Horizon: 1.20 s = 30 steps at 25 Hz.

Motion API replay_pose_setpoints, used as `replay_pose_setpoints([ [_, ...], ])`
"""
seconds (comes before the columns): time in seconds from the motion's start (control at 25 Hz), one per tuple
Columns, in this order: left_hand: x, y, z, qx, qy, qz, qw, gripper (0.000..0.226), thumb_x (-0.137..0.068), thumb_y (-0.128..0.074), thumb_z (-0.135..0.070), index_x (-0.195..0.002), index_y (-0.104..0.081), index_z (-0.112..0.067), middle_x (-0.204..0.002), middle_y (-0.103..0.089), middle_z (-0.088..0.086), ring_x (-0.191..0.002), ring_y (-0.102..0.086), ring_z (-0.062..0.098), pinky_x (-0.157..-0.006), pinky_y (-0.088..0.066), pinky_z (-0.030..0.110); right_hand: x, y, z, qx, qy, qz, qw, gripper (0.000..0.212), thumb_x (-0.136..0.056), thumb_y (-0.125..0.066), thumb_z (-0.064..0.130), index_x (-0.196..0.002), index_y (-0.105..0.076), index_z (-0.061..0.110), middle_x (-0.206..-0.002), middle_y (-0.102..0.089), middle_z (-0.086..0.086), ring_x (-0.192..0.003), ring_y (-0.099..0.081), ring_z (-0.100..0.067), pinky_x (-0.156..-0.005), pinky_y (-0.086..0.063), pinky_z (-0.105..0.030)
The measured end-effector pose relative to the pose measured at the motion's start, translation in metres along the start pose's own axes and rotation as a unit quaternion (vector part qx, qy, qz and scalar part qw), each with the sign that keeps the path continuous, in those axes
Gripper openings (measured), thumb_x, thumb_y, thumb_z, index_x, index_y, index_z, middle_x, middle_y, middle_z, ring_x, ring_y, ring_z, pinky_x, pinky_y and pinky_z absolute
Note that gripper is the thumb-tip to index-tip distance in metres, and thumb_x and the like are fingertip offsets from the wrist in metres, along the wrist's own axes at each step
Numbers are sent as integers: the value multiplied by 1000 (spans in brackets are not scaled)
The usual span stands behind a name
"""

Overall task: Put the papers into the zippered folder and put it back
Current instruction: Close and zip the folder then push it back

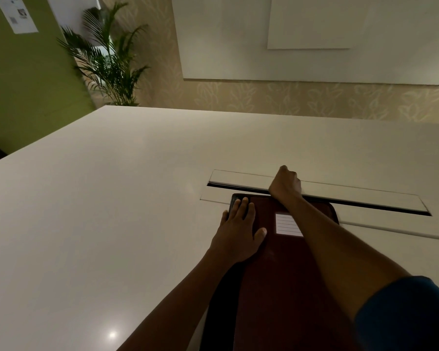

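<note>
A dark maroon zippered folder (284, 269) with a black zip edge and a white lined label (287, 224) lies flat on the white table (99, 198), running away from me. My left hand (238, 231) rests flat on the folder's far left corner, fingers spread. My right hand (285, 182) is curled into a fist at the folder's far edge, over the table's slot. What its fingers pinch is hidden behind the hand. No loose papers show.
A long cable slot with a lifted flap (314, 196) crosses the table just beyond the folder. A potted palm (107, 62) stands past the far left corner, by a green wall. A white panel (309, 34) hangs on the patterned wall behind.
</note>
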<state>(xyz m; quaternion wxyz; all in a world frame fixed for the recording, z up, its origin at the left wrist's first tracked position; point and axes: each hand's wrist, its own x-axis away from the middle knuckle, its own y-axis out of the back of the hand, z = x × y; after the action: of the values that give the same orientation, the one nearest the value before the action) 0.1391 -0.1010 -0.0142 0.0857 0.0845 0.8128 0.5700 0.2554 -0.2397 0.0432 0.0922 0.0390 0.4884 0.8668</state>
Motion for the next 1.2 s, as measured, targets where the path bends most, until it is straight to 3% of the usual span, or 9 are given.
replay_pose_setpoints([
  [0.56,0,-4,2,-14,-23,-34,999,73,-97,-34,-51,-156,-10,-15,-165,-5,9,-152,4,25,-121,1,44,17,-43,59,-17,54,-8,998,29,-85,-54,-6,-111,-49,3,-107,-63,-18,-100,-62,-36,-75,-49,-40],
  [0.72,1,-7,2,-12,-39,-61,997,76,-89,-21,-54,-154,-17,-16,-163,-14,8,-152,-1,25,-121,0,44,17,-56,71,-5,74,-5,997,27,-84,-55,-6,-108,-50,4,-100,-64,-15,-94,-63,-34,-67,-45,-36],
  [0.84,-1,-9,6,-6,-37,-63,997,75,-90,-23,-55,-155,-16,-17,-164,-11,8,-152,2,24,-121,1,44,15,-59,66,-10,87,13,996,21,-82,-53,-6,-101,-53,4,-91,-61,-14,-87,-61,-32,-64,-44,-34],
  [1.04,-1,-9,5,-5,-24,-38,999,75,-96,-32,-53,-156,-7,-17,-165,-3,9,-152,6,26,-120,1,45,19,-44,42,-1,107,41,993,13,-80,-48,2,-71,-53,9,-74,-61,-11,-74,-56,-29,-61,-43,-32],
  [1.2,5,-3,-4,-17,-9,-24,1000,71,-100,-29,-47,-156,-7,-10,-164,-1,13,-151,7,27,-120,3,44,36,-19,-6,-37,115,-13,993,18,-88,-46,11,-83,-63,7,-85,-68,-12,-85,-61,-32,-69,-47,-35],
])
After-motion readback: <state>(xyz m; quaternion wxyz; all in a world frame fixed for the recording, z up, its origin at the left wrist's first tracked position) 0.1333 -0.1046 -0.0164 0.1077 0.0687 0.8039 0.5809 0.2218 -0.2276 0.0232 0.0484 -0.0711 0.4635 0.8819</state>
